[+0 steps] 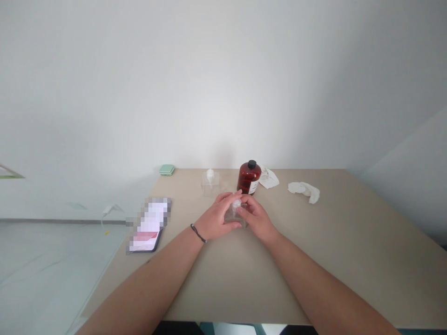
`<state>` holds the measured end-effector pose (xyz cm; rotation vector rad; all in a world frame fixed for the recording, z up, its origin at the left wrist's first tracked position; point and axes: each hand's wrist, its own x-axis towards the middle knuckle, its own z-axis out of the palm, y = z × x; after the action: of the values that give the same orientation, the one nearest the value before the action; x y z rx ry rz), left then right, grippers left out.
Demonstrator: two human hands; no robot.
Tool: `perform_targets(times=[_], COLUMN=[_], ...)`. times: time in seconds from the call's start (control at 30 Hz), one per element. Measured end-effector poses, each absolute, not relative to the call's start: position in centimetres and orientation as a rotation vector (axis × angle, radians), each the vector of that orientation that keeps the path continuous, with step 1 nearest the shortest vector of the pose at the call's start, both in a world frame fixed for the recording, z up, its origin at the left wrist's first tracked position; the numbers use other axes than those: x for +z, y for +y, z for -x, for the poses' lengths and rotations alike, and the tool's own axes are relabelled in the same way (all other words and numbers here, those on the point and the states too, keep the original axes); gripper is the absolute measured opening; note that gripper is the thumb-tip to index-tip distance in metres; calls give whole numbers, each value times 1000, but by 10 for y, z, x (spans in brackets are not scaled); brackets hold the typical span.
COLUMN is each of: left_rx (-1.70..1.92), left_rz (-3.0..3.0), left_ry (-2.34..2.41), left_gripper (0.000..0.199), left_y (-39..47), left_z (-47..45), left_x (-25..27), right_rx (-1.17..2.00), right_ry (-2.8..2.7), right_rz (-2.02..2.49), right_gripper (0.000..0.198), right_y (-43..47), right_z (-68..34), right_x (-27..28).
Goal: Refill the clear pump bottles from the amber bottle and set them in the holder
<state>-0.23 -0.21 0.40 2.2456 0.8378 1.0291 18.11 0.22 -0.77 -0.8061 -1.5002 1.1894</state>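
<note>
Near the middle of the table, a small clear bottle with a whitish top stands between my two hands. My left hand wraps round its left side, thumb low in front and fingers reaching over behind. On the other side my right hand has its thumb and fingers closed at the whitish top. Just behind the hands is a dark red-brown bottle with a black cap and a white label. A second clear square bottle with a white pump top stands to the left of it.
A phone, blurred out in part, lies at the table's left edge. The green case sits at the back left corner. Crumpled white tissues lie behind the red-brown bottle, and another tissue is farther right. A wall rises behind the table.
</note>
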Motion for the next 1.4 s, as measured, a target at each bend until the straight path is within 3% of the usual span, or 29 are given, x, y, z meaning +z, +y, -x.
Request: perform_targets(times=[0.63, 0.8, 1.0, 1.2, 1.4], left_rx=[1046, 1050, 1033, 1043, 1020], left_rz=[-2240, -2235, -2227, -2235, -2223], left_ry=[823, 817, 839, 828, 843], left_gripper=[84, 86, 85, 87, 86], left_y=[-2, -2, -3, -3, -3], left_z=[2, 2, 2, 2, 2], left_x=[3, 5, 5, 5, 6], right_rx=[1257, 1237, 1243, 1245, 1260], right_ry=[-1451, -1497, -1456, -1495, -1447], right_rz=[801, 804, 811, 795, 808], right_gripper=[37, 27, 37, 27, 35], right_y=[2, 2, 4, 3, 3], right_z=[-180, -182, -180, -182, -181], right_x=[-6, -3, -6, -5, -7])
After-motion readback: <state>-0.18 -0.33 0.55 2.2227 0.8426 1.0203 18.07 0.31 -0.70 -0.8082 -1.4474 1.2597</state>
